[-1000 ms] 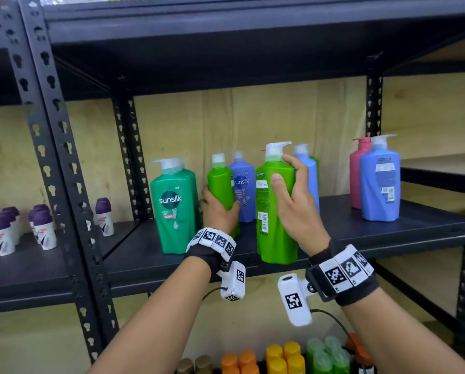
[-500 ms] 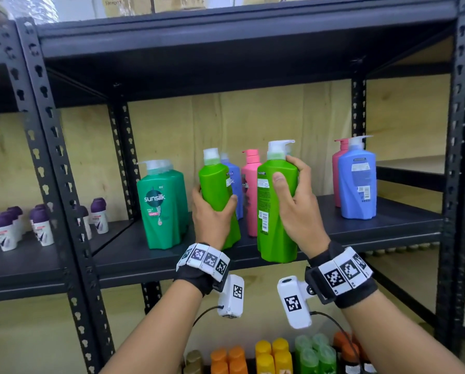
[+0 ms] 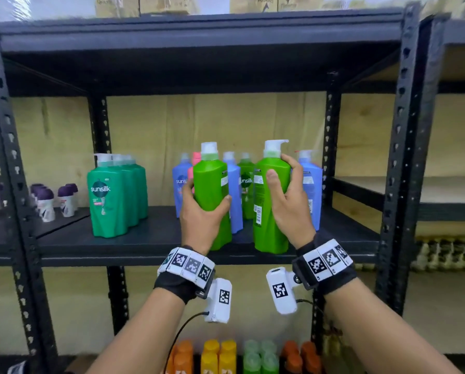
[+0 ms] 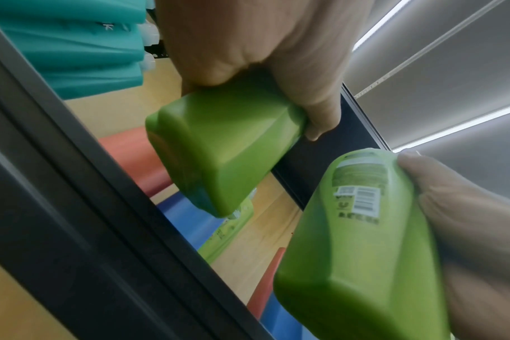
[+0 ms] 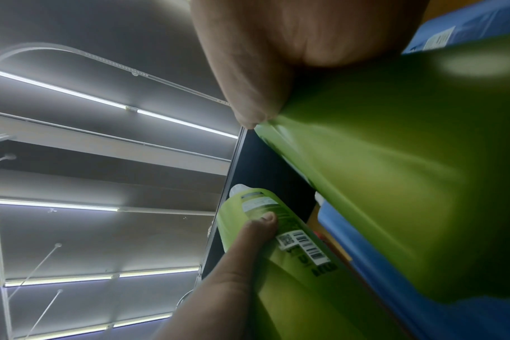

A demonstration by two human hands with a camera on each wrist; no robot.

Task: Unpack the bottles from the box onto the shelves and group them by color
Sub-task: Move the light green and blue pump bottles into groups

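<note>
My left hand [image 3: 203, 211] grips a bright green bottle [image 3: 212, 190] with a white cap, held upright in front of the black shelf [image 3: 158, 233]. My right hand [image 3: 289, 201] grips a second bright green pump bottle [image 3: 269, 220] beside it. The left wrist view shows both green bottles [image 4: 224, 147] [image 4: 361, 248] from below, off the shelf board. The right wrist view shows the right-hand bottle [image 5: 393, 172] filling the frame and the left-hand bottle [image 5: 277, 230] beyond. Behind them on the shelf stand blue bottles [image 3: 181, 190], a pink one [image 3: 196, 157] and another green one [image 3: 246, 184].
A row of teal sunsilk bottles [image 3: 110, 195] stands at the shelf's left. Small purple-capped roll-ons [image 3: 46, 203] sit on the neighbouring left shelf. Orange, yellow and green bottles [image 3: 220, 354] stand low down. Black uprights [image 3: 406, 157] frame the bay; the right shelf [image 3: 415, 190] shows bare board.
The view has pulled back and shifted, so the shelf sits farther off. Both hands have drawn the two green bottles away from the shelf, still held upright.
</note>
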